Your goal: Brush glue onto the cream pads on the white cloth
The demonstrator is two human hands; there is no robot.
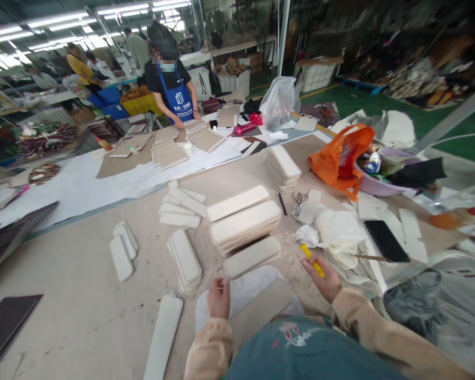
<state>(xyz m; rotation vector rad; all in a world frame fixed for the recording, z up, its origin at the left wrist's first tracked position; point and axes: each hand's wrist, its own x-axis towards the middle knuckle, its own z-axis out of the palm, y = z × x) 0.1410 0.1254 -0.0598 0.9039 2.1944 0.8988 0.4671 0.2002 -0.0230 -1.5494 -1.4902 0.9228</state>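
My right hand [325,279] is closed around the yellow handle of a brush [312,258], its head pointing toward a crumpled white wrapping [307,235]. My left hand [219,298] is near the front edge of the table, fingers curled and pressed together; whatever they may hold is too small to make out. Just beyond it lies a short stack of cream rounded strips [253,257]. A taller stack of similar strips [245,221] stands behind that. Under and beside my left hand is a white sheet [257,282] with a beige panel [263,303] on it.
More cream pieces [185,258] lie in groups to the left. Scissors [300,199], a black phone [386,240], an orange bag [342,158] and a purple basin [388,179] crowd the right. Across the table a co-worker in a blue apron [178,97] handles beige panels [206,137].
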